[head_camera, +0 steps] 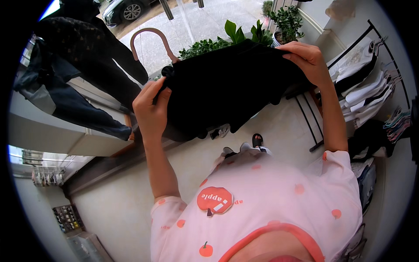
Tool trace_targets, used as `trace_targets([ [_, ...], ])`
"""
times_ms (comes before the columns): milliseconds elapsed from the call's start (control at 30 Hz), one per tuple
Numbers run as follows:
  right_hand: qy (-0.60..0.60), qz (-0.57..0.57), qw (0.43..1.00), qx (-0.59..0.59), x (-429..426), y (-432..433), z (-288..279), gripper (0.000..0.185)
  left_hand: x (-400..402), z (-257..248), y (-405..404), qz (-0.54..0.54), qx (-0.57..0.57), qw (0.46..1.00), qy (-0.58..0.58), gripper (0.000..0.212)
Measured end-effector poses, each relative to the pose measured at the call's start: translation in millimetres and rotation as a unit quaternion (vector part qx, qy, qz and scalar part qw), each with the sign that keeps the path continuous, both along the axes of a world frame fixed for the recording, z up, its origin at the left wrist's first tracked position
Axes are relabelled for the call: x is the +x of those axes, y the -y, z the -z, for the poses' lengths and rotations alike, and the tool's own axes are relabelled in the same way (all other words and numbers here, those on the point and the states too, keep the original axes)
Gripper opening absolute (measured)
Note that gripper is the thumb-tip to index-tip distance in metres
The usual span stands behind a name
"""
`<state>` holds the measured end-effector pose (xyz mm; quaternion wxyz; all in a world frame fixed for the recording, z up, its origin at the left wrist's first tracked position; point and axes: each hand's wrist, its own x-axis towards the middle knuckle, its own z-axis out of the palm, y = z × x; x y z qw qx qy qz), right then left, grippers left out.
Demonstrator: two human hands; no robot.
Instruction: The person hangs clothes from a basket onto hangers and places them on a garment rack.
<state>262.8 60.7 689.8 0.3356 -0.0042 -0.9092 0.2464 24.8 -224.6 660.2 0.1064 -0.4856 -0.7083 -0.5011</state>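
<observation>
A black garment [226, 85] is stretched out in front of me, held up by both hands. My left hand [152, 103] pinches its left end, where the fabric is bunched into a small knot-like clump. The upper right corner is gripped between the thumb and fingers of my right hand [304, 60]. Its lower edge hangs unevenly above the floor. What kind of garment it is cannot be told from the dark cloth. Behind its upper left edge rises a curved beige bar or handle [152, 30], whose lower part is hidden.
Trousers and jeans [81, 108] hang at the left. A black clothes rack [389, 55] with white and black tops [366, 88] stands at the right. Potted plants [288, 24] line the window. Below the garment, shoes [221, 131] lie on the pale floor [114, 203].
</observation>
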Motion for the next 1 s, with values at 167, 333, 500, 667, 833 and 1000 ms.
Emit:
trace_targets([
  [167,-0.081,-0.007,0.988,0.128,-6,1,-35,0.018,1,-28,16,-0.131,-0.040,0.980,-0.147,0.023],
  [333,-0.100,-0.046,0.987,0.118,-34,55,-42,0.021,3,-27,4,-0.027,0.053,0.998,-0.032,0.020],
  [500,-0.108,-0.005,0.966,0.233,-34,40,-58,0.035,2,-5,9,-0.024,0.129,0.991,0.028,0.020],
  [667,0.016,0.048,0.989,0.136,-25,8,-31,0.027,-2,-7,-3,0.011,0.108,0.994,0.011,0.021],
  [833,-0.132,0.186,0.956,0.185,0,3,-86,0.018,-49,-32,1,-0.080,0.140,0.979,-0.122,0.014],
  [1000,-0.183,0.216,0.957,0.056,9,-21,-124,0.021,-85,-43,1,-0.075,0.145,0.987,-0.006,0.036],
])
